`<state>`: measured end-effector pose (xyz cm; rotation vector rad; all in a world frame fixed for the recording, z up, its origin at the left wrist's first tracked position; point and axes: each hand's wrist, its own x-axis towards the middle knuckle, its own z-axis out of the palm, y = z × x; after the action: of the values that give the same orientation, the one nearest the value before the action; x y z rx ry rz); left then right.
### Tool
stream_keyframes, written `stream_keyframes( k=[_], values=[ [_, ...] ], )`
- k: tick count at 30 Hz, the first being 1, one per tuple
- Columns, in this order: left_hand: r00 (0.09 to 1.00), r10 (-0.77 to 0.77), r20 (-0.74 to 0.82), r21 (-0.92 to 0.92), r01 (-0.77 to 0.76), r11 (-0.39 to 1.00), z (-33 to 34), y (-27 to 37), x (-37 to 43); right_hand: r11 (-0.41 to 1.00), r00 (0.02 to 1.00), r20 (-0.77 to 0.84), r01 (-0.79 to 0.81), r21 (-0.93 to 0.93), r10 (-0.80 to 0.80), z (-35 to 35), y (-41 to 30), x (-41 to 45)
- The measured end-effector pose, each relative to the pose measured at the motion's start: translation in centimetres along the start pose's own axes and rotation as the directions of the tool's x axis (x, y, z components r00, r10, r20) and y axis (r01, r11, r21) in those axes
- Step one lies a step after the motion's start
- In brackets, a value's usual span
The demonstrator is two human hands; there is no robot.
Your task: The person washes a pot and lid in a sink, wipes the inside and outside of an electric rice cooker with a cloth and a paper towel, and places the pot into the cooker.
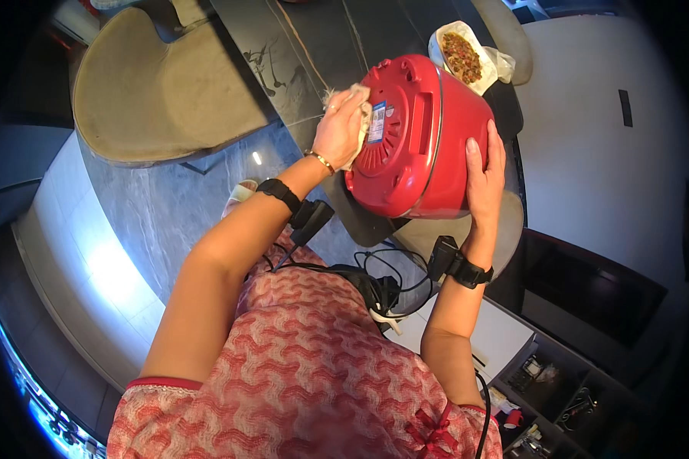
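A red rounded appliance, probably a rice cooker point(459, 143), is tipped on its side at the table's edge, its vented underside facing left. That base carries small feet and a label point(377, 121) with writing. My left hand point(340, 129) presses a pale cloth point(363, 129) against the base, next to the label. On the opposite side my right hand point(487, 169) lies against the red wall, fingers spread along it and steadying it. Part of the cloth is hidden beneath my left fingers.
Beyond the appliance, a white dish point(436, 49) of chopped food stands on the dark stone-look table point(298, 34). A beige chair point(126, 92) is at the left. Black cables point(402, 258) hang near my waist. An open compartmented drawer point(542, 344) with small items lies at lower right.
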<state>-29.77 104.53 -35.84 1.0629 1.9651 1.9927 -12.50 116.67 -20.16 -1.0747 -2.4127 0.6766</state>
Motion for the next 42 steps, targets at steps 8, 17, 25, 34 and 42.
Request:
stream_keyframes(
  k=[8, 17, 25, 34, 42],
  values=[
    [0.994, -0.106, 0.019, -0.294, 0.107, 0.95, -1.9, 10.5, 1.3, 0.999, 1.0, -0.01, -0.011, -0.032, 0.011, -0.1, 0.2, -0.7],
    [0.989, -0.124, 0.083, -0.091, 0.132, 0.987, -2.1, 2.7, -4.9, 0.999, 1.0, -0.019, 0.005, -0.039, -0.005, 0.0, -0.1, -1.0],
    [0.997, 0.052, 0.054, -0.301, -0.034, 0.953, -2.6, 9.9, 0.0, 1.0, 1.0, -0.026, 0.005, -0.028, -0.006, -0.1, 0.5, -1.3],
    [0.996, -0.085, 0.038, -0.021, 0.085, 0.996, -1.3, -0.6, -2.0, 1.0, 0.999, -0.032, 0.022, -0.005, -0.022, -0.1, -0.1, -1.1],
    [0.98, 0.108, -0.166, -0.063, -0.119, 0.991, -0.5, 2.1, 5.8, 1.0, 0.999, -0.032, -0.018, 0.006, 0.018, 0.0, 0.0, -1.4]
  ],
)
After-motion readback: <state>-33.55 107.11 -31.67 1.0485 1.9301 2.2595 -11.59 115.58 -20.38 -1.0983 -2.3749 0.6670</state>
